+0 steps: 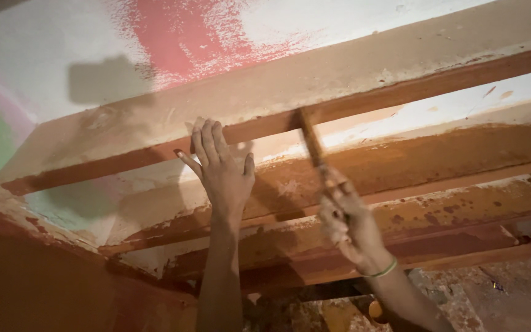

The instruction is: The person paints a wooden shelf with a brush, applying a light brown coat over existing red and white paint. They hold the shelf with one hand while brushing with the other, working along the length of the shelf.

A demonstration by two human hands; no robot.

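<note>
My left hand (pixel 221 171) is raised with its fingers together, flat against the lower edge of a pale ceiling beam (pixel 351 74). To its right, my right hand (pixel 346 220), smeared with paint and wearing a green band at the wrist, grips the handle of a paintbrush (pixel 310 142). The brush points up and its tip touches the rust-brown strip along the underside of the same beam. The brush head is blurred.
More beams (pixel 450 154), streaked rust-brown and cream, run parallel behind the hands. The white ceiling (pixel 50 49) above has a red patch (pixel 185 37) and a green patch at the left. A reddish-brown wall (pixel 32 276) fills the lower left.
</note>
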